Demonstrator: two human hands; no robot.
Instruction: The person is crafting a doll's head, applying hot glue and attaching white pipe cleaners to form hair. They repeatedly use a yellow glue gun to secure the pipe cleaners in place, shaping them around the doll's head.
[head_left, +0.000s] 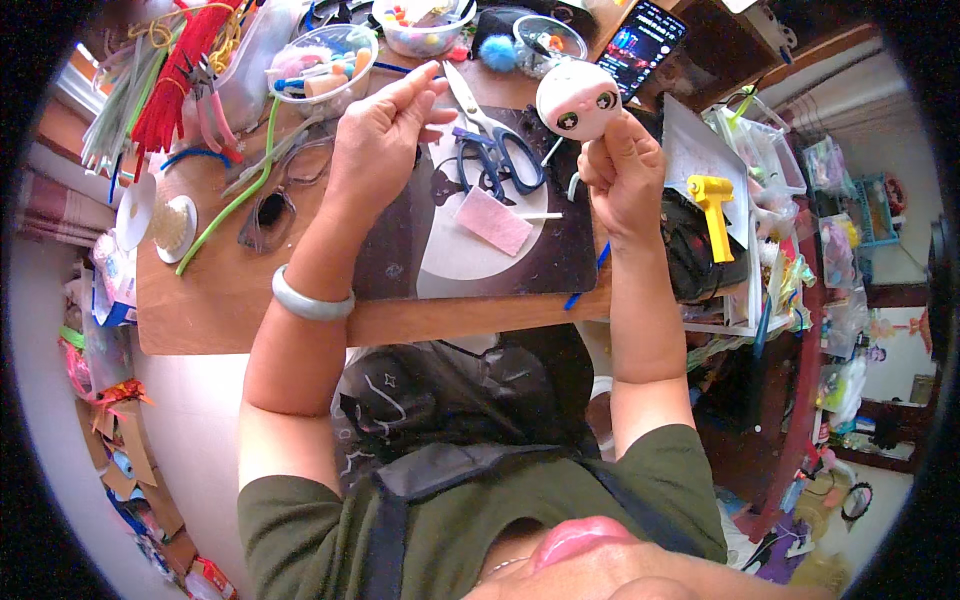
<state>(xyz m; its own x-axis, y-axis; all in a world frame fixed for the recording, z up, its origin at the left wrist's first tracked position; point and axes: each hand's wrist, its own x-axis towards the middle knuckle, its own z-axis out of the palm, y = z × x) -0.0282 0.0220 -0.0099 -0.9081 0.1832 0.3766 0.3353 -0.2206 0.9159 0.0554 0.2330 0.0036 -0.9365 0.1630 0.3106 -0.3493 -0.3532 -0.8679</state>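
Note:
My right hand (626, 169) grips a pale pink and white doll head (579, 105) from below, raised over the table's right part. Two dark eyes with star highlights are on the head. My left hand (386, 131) hovers over the left part of a dark printed mat (390, 255), fingers extended, with nothing visible in them. Between the hands lie scissors (499, 154) with dark blue handles, blades pointing away from me. Just below their handles, a pink felt rectangle (495, 220) rests across a thin white stick (544, 216).
Clear tubs (322, 71) of pom-poms and small parts stand at the back. Red chenille stems (180, 82) and pink-handled pliers (214, 124) are far left. Eyeglasses (270, 214) lie left of the mat. At right are a phone (641, 49) and a yellow glue gun (712, 217).

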